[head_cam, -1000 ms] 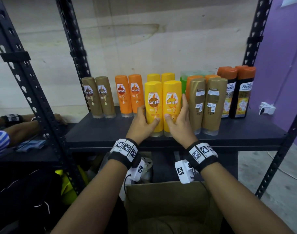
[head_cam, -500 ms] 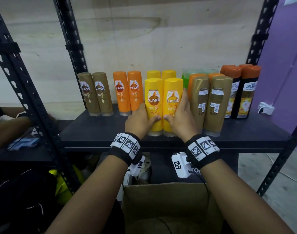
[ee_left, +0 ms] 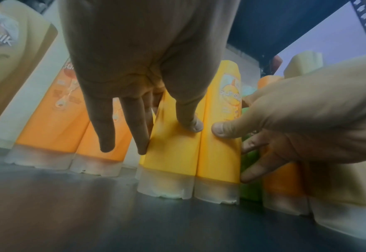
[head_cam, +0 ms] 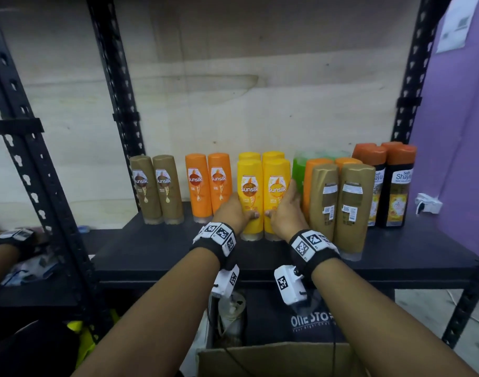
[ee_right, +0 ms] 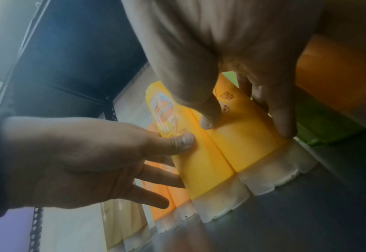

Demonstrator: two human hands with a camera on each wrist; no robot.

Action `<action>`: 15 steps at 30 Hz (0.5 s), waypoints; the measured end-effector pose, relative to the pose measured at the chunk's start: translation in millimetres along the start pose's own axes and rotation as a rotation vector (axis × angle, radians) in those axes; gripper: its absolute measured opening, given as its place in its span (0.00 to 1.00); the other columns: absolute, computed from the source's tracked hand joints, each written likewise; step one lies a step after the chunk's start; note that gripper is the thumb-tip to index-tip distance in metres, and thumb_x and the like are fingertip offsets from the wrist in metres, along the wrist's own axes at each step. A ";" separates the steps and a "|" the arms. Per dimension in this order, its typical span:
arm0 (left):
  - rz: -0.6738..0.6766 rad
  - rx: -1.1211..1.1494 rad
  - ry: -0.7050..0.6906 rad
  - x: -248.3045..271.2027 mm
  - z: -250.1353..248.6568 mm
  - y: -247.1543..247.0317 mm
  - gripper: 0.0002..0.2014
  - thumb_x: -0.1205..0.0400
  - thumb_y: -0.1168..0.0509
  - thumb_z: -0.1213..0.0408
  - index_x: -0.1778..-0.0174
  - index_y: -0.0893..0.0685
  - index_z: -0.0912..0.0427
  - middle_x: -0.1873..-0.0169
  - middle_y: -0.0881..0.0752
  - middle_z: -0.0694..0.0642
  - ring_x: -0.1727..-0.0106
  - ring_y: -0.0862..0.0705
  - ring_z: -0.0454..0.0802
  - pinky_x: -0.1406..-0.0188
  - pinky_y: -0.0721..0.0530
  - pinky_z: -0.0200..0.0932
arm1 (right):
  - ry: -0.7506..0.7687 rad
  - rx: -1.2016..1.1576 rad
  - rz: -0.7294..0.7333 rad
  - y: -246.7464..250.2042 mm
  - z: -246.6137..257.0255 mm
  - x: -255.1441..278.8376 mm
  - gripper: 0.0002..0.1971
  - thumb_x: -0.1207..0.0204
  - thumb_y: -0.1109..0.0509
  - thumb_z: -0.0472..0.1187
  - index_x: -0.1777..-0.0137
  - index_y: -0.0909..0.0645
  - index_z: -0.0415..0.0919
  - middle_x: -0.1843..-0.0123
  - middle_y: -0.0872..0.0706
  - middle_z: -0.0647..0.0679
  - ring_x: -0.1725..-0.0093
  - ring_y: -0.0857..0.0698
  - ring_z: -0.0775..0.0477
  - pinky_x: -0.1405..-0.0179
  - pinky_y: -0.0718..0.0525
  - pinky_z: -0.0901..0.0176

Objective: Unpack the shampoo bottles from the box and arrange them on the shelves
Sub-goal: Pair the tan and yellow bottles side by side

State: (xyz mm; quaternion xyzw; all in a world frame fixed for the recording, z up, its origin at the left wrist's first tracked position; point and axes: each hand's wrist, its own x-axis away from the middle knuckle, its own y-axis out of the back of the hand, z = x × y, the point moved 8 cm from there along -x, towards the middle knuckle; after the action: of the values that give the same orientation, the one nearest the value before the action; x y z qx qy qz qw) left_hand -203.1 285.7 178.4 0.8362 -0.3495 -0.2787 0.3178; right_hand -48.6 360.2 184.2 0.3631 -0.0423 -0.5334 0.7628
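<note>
"sunsilk" reads clearly on the two yellow bottles point(head_cam: 263, 198) under my thumbs, and also on the two orange bottles point(head_cam: 207, 183) and the two gold bottles point(head_cam: 156, 186) further left. The black bottles point(head_cam: 394, 186) say "Shay…", perhaps "Shayla". The dark box point(head_cam: 295, 319) below reads "ONE STO…".

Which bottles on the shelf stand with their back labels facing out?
The two gold bottles right of the hands: they show white barcode stickers, while the gold pair at far left shows Sunsilk front labels.
</note>
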 end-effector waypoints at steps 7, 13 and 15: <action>-0.032 0.048 0.019 -14.2 2.3 -5.7 0.28 0.21 0.23 0.49 0.29 0.24 0.54 0.34 0.14 0.57 0.34 0.15 0.62 0.40 0.19 0.51 | -0.042 -0.007 0.023 -2.1 3.9 -13.3 0.51 0.18 0.28 0.38 0.11 0.65 0.48 0.14 0.42 0.37 0.21 0.27 0.30 0.24 0.27 0.33; -0.009 0.062 0.049 -18.1 2.1 -6.4 0.29 0.19 0.24 0.49 0.26 0.27 0.52 0.32 0.15 0.56 0.33 0.15 0.62 0.38 0.19 0.52 | -0.018 -0.051 0.019 -2.5 7.0 -20.7 0.51 0.19 0.26 0.34 0.10 0.62 0.45 0.16 0.34 0.36 0.23 0.25 0.32 0.23 0.26 0.36; 0.001 0.070 0.053 -18.8 2.4 -6.5 0.29 0.19 0.24 0.49 0.26 0.27 0.51 0.32 0.15 0.56 0.33 0.15 0.61 0.37 0.19 0.53 | -0.014 -0.053 0.026 -2.2 7.7 -23.6 0.51 0.19 0.27 0.34 0.10 0.63 0.44 0.18 0.31 0.35 0.25 0.23 0.33 0.24 0.25 0.37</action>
State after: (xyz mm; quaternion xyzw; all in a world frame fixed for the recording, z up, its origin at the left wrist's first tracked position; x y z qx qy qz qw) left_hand -213.3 302.9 176.7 0.8538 -0.3508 -0.2437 0.2975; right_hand -63.9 375.8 196.2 0.3384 -0.0380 -0.5271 0.7786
